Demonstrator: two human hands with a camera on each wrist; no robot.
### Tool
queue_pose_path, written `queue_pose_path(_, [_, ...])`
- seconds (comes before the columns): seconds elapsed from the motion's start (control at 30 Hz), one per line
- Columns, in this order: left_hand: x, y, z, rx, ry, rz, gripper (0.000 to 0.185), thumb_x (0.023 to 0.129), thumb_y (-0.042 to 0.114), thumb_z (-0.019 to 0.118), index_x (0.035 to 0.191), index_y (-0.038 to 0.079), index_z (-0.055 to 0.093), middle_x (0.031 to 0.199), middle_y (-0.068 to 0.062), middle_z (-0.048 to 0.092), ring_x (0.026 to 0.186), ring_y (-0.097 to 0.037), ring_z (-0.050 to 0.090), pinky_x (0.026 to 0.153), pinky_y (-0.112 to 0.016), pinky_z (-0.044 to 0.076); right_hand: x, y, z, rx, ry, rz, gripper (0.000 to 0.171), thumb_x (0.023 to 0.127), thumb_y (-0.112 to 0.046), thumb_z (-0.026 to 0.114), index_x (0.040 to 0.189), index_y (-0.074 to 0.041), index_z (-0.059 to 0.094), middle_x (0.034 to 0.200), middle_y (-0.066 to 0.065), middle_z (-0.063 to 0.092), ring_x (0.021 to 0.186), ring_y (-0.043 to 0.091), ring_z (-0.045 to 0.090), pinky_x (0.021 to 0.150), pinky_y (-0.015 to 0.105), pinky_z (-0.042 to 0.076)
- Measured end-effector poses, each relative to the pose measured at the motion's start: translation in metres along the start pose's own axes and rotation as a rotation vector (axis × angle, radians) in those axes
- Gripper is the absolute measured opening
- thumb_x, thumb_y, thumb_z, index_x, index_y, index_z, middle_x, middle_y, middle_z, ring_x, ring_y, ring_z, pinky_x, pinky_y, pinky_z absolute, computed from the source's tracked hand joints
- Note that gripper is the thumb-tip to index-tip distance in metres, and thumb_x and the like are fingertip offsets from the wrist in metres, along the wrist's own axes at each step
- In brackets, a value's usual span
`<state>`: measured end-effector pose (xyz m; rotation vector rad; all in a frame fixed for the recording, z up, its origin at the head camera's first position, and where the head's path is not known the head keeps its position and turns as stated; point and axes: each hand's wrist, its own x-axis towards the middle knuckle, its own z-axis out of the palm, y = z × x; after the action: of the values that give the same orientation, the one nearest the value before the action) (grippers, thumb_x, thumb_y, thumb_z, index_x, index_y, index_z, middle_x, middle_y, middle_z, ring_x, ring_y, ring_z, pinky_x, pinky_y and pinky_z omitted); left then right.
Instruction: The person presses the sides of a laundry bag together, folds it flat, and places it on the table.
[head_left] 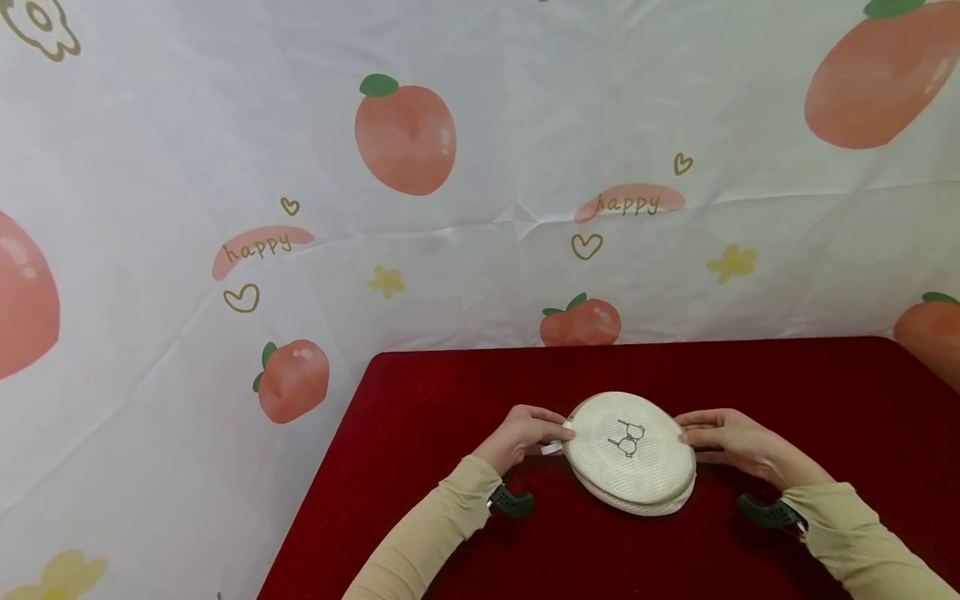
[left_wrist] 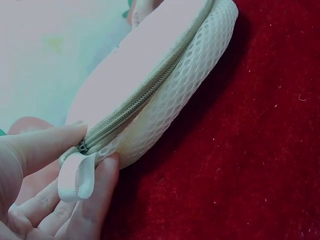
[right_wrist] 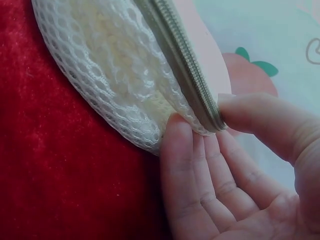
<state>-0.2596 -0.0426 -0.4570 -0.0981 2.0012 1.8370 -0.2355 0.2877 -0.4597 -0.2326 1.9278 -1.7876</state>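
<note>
A round white mesh laundry bag point(head_left: 637, 467), printed with a line drawing of a bra, lies over the red cloth. My left hand point(head_left: 525, 437) pinches its left edge between thumb and fingers, beside a small white ribbon loop point(left_wrist: 75, 181). The beige zipper point(left_wrist: 142, 100) runs along the rim and appears closed in the left wrist view. On the opposite edge, my right hand point(head_left: 738, 442) grips the rim, thumb on the zipper band point(right_wrist: 187, 65) and fingers beneath the mesh side point(right_wrist: 107, 100). The bag's contents cannot be made out.
A red velvet-like cloth point(head_left: 420, 417) covers the table. Behind it hangs a white backdrop point(head_left: 480, 275) printed with peaches, flowers and hearts. Dark curved wrist mounts point(head_left: 513, 502) sit below both hands.
</note>
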Motion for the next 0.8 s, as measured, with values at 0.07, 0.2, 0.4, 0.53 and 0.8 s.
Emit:
queue_pose_path(0.07, [0.0014,-0.0013,0.0002,0.000,0.001,-0.002,0.026,0.075,0.000,0.080,0.099,-0.001,0.070,0.084,-0.011,0.070,0.072,-0.017,0.068,0.066,-0.033,0.058,-0.0006,-0.0013,0.0012,-0.008,0.005,0.003,0.056,0.092,-0.010,0.064,0.131,0.021,0.039,0.114,0.007,0.063,0.098,0.015,0.063,0.085,0.041,0.052])
queue_pose_path(0.2, [0.0025,-0.0028,-0.0001,0.003,0.002,-0.007,0.026,0.075,0.000,0.080,0.099,-0.001,0.070,0.085,-0.011,0.070,0.072,-0.017,0.068,0.066,-0.033,0.057,-0.0021,-0.0039,0.0036,-0.027,0.018,0.010,0.059,0.091,-0.011,0.066,0.132,0.021,0.038,0.114,0.009,0.063,0.098,0.015,0.062,0.085,0.042,0.052])
queue_pose_path(0.4, [0.0010,-0.0030,0.0010,0.009,0.017,0.012,0.025,0.074,0.000,0.080,0.097,-0.001,0.071,0.084,-0.010,0.069,0.071,-0.016,0.068,0.065,-0.032,0.057,-0.0031,-0.0045,0.0037,-0.036,0.032,0.009,0.059,0.091,-0.010,0.066,0.132,0.022,0.037,0.113,0.010,0.064,0.098,0.015,0.063,0.085,0.042,0.053])
queue_pose_path(0.53, [0.0011,-0.0015,0.0020,0.003,0.018,0.012,0.025,0.074,0.001,0.080,0.097,0.000,0.070,0.085,-0.011,0.069,0.071,-0.017,0.067,0.065,-0.032,0.057,-0.0028,-0.0028,0.0006,-0.023,0.025,0.003,0.055,0.092,-0.009,0.065,0.131,0.021,0.039,0.110,0.008,0.065,0.096,0.014,0.063,0.085,0.041,0.053])
queue_pose_path(0.8, [-0.0011,0.0000,-0.0001,-0.011,0.008,-0.014,0.026,0.075,0.004,0.081,0.098,0.002,0.070,0.085,-0.011,0.069,0.072,-0.017,0.068,0.067,-0.033,0.057,-0.0023,-0.0026,-0.0009,0.009,0.000,0.023,0.052,0.094,-0.010,0.061,0.132,0.019,0.040,0.113,0.005,0.063,0.099,0.017,0.063,0.086,0.041,0.052])
